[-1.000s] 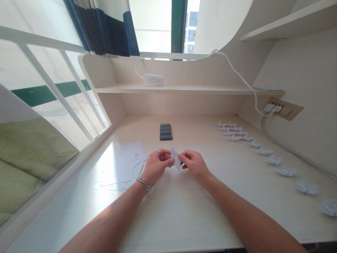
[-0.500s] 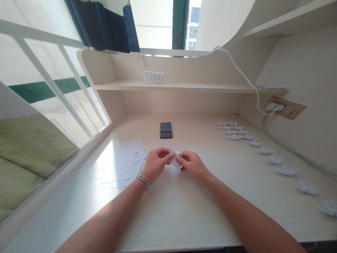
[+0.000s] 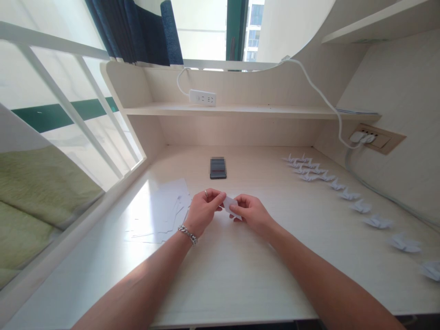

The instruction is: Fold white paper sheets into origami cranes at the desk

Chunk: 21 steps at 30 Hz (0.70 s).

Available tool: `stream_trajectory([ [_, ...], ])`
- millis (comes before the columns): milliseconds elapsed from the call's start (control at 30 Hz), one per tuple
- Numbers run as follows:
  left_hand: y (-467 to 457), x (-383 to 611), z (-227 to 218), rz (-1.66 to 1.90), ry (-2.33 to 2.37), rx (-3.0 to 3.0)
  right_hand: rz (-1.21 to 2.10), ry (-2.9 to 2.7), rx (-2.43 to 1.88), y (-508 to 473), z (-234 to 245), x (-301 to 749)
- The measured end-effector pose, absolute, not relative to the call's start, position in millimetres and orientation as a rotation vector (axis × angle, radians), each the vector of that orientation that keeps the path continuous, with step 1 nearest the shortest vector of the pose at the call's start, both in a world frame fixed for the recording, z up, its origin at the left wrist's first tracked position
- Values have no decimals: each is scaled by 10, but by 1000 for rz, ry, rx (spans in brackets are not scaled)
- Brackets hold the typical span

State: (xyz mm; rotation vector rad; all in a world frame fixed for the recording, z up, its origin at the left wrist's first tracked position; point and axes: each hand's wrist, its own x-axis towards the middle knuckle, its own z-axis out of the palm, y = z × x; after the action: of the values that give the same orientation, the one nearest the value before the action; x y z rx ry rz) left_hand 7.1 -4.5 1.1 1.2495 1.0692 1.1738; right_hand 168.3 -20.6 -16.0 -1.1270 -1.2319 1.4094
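A small folded piece of white paper [image 3: 230,206] is held between my two hands above the middle of the desk. My left hand [image 3: 205,207], with a ring and a chain bracelet at the wrist, pinches its upper left corner between thumb and forefinger. My right hand [image 3: 251,211] grips the paper's right side, thumb on its front and fingers curled behind. Sheets of white paper [image 3: 161,206] lie spread beside my left hand. Over on the right, several folded paper cranes [image 3: 349,195] stand in a line that runs back along the wall.
A dark flat object [image 3: 218,168], blurred on top, lies beyond my hands. On the shelf [image 3: 240,109] rests a white power strip [image 3: 202,97]. A white cable [image 3: 318,89] hangs down to the wall socket [image 3: 380,138]. A white railing [image 3: 68,114] borders the left side.
The paper has turned in my fingers and shows a broader face. My left thumb now sits at its upper corner, and my right thumb has moved further onto its front.
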Motion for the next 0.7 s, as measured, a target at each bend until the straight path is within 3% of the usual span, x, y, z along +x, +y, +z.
stream_trajectory([
  [700, -54, 66, 9, 1195, 856, 1219, 1618, -1006, -933, -215, -101, 1780],
])
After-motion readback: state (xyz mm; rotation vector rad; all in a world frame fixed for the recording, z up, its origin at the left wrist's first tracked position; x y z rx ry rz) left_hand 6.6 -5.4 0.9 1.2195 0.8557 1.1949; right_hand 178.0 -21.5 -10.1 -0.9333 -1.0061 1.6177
